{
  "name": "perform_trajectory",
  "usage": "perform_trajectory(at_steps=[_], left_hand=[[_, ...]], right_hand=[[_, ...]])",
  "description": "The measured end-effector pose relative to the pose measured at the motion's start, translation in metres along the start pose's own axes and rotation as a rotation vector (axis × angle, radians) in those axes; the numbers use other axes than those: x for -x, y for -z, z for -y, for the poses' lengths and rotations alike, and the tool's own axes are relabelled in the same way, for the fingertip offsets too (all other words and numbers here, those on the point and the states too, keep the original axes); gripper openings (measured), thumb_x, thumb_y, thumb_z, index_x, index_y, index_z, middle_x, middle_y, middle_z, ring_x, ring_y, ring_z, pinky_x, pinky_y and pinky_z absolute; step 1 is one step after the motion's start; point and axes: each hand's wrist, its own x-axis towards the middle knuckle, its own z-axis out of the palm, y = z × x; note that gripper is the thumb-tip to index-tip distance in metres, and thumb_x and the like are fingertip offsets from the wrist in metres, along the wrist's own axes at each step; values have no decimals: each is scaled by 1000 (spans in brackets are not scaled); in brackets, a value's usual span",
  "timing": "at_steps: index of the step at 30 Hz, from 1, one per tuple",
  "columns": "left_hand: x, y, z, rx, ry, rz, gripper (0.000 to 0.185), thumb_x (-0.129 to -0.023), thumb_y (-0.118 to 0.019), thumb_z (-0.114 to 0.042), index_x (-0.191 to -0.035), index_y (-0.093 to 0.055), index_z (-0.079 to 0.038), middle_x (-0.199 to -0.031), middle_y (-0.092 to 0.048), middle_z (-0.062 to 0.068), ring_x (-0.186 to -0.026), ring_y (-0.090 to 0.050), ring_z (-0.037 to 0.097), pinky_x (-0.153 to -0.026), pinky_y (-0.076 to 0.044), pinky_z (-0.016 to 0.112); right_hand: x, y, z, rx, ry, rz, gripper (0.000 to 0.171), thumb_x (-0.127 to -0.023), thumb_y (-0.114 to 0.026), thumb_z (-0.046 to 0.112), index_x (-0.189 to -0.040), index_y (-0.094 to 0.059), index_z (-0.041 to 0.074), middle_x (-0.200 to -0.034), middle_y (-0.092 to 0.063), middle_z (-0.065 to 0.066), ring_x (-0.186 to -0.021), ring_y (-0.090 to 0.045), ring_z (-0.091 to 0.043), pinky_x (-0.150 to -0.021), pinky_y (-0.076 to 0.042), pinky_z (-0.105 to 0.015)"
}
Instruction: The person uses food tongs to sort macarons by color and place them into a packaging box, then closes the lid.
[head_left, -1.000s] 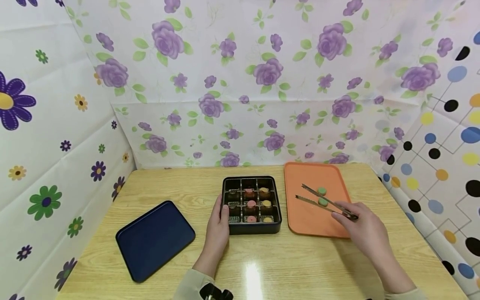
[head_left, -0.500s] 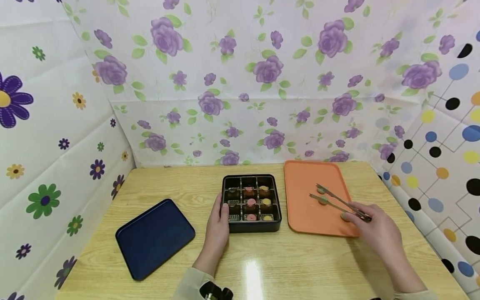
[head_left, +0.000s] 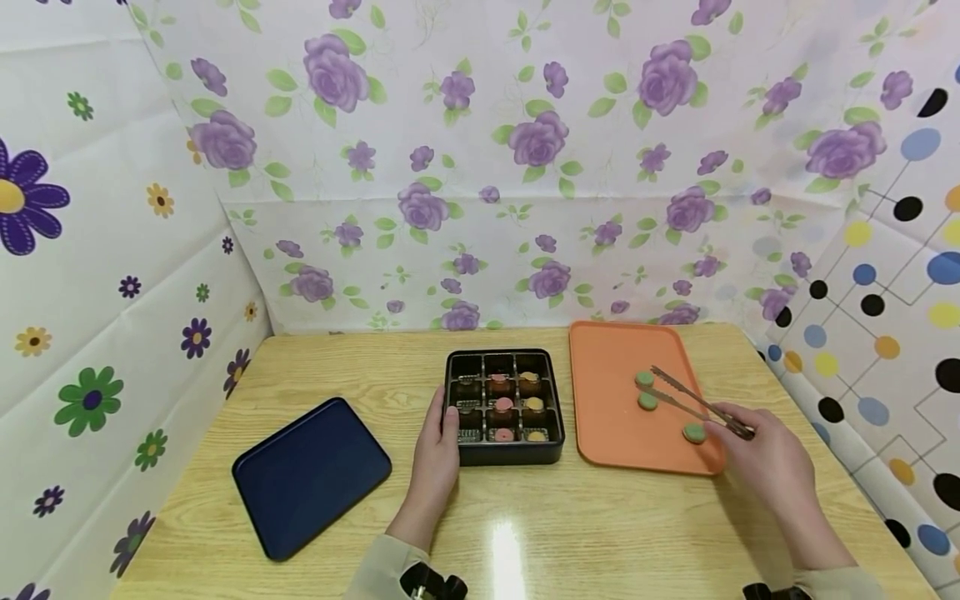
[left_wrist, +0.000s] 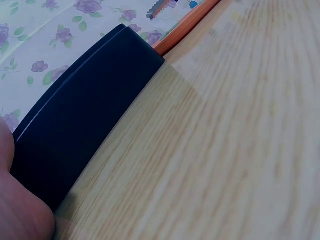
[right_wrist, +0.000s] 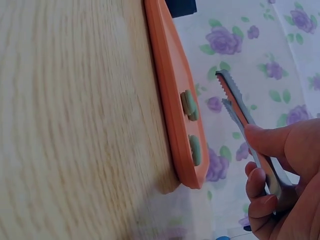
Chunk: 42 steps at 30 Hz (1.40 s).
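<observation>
Head view: right hand (head_left: 772, 462) fingers curled round tongs (head_left: 693, 400), tips slightly apart above green sweets (head_left: 647, 401) on orange tray (head_left: 607, 433); left hand (head_left: 437, 454) fingers rest flat against black box (head_left: 504, 407).

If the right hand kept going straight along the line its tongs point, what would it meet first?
Probably the two green pieces at the far middle of the orange tray. The right hand aims the tongs up-left, tips beside the upper green piece and lower one. Their height above the tray is unclear.
</observation>
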Motion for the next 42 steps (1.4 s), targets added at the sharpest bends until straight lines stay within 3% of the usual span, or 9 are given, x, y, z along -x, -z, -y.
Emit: perform_trajectory(at_steps=[11,18,28,42], left_hand=[[1,-1,-2,2,7,0,61,-123,-41,-37,-179,-22,-23,-181,-24,8,-165,-25,37,-130,-25,64],[0,0,-1,-5,10,-2,61,-123,-41,-38,-179,-21,-24,-182,-24,8,-166,-24,37,-131,-24,64],[2,0,-2,7,1,-1,61,-123,-41,-36,-179,-22,-22,-181,-24,7,-166,-24,35,-131,-25,63],[2,0,-3,0,6,-4,61,-123,-41,-37,-179,-22,-23,-181,-24,9,-165,-25,37,-130,-26,63]], right_hand=[[-12,-4,-10,11,14,0,55,-110,-71,46,-148,-71,7,-118,-73,-20,-97,-69,-35,-63,-46,-37],[-19,-6,-15,29,30,3,53,-109,-73,45,-145,-73,6,-123,-74,-25,-102,-71,-41,-63,-49,-39],[-29,-12,-23,51,42,16,49,-109,-74,41,-143,-74,5,-129,-74,-28,-94,-73,-38,-58,-46,-36],[-33,-18,-29,49,69,12,45,-109,-75,39,-140,-76,6,-127,-75,-29,-93,-74,-39,-57,-46,-36]])
